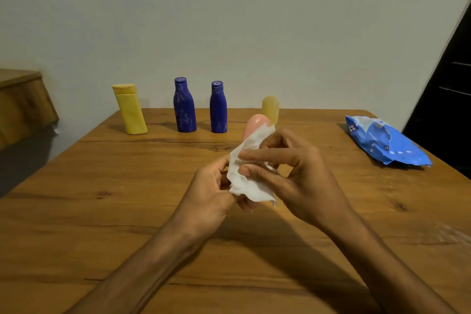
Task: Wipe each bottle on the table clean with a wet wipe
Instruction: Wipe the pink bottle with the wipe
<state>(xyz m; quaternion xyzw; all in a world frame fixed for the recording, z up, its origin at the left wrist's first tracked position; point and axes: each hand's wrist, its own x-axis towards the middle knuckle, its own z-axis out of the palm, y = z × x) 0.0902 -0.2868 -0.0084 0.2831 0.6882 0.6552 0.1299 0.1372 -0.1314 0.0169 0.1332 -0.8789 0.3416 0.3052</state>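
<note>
Holding a pink bottle (256, 122) up over the middle of the wooden table (127, 199), tilted, rounded end pointing up and away. Only that smooth salmon-pink tip on show, everything below it wrapped in a crumpled white wet wipe (248, 178), bunched and creased, one loose corner hanging down on the near side. Gripping from underneath with the left hand (209, 196), fingers curled round the covered lower part of the bottle. Pinching the wipe against the bottle with the right hand (293, 168), forefinger laid straight across the cloth, thumb pressing just beneath it, remaining fingers bent behind. Further back, near the far edge, a row of four standing bottles. First, at the left, a yellow bottle (130, 109), flat-sided, leaning a little, with a slightly darker cap. Next, a tall blue bottle (184, 106), body covered in pale scribbled marks. Just beside it, a second blue bottle (218, 108), marked on the cap and low down near the base, cleaner through the middle. Last, a pale yellow bottle (270, 108), rounded on top, lower half hidden behind the pink one and the wipe. Off to the right, well apart from the hands, a blue wipe pack (382, 143) lying flat and crumpled, top ragged and open. Beyond the table, a plain pale wall (229, 20), wooden furniture (23, 99) at the left edge, a dark door (448, 84) at the right.
</note>
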